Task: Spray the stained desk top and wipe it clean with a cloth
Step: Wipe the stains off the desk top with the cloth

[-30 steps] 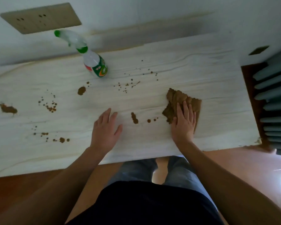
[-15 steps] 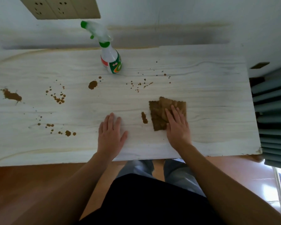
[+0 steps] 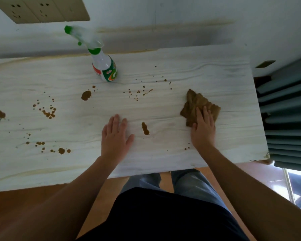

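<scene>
- While the right hand (image 3: 203, 129) presses down on the brown cloth (image 3: 196, 103), its fingers (image 3: 201, 115) lie almost straight on top and curl round nothing. The flat press seems meant to hold the crumpled cloth against the table (image 3: 181, 66).
- The left hand (image 3: 116, 134) rests palm down on bare wood with its fingers extended and holding nothing, probably bracing the person's lean.
- The cloth lies on the right part of the table, near the right end but clear of the edge. Much of it pokes out beyond the fingertips toward the wall.
- The spray bottle (image 3: 104, 66) stands upright near the back edge, untouched and out of the wiping path.
- A brown streak (image 3: 145, 128) lies between the two hands and is the nearest mark to the cloth. A larger blot (image 3: 86, 95) and scattered specks sit in front of the bottle, and more spots (image 3: 48, 112) spread toward the left.
- Open table separates the cloth from the streak, so a leftward sweep looks unobstructed, though the left hand just beyond it would likely have to shift.
- The front edge runs close under both wrists, and the right end drops off beside a grey curtain (image 3: 288, 119), so a careless push could send residue onto the floor.
</scene>
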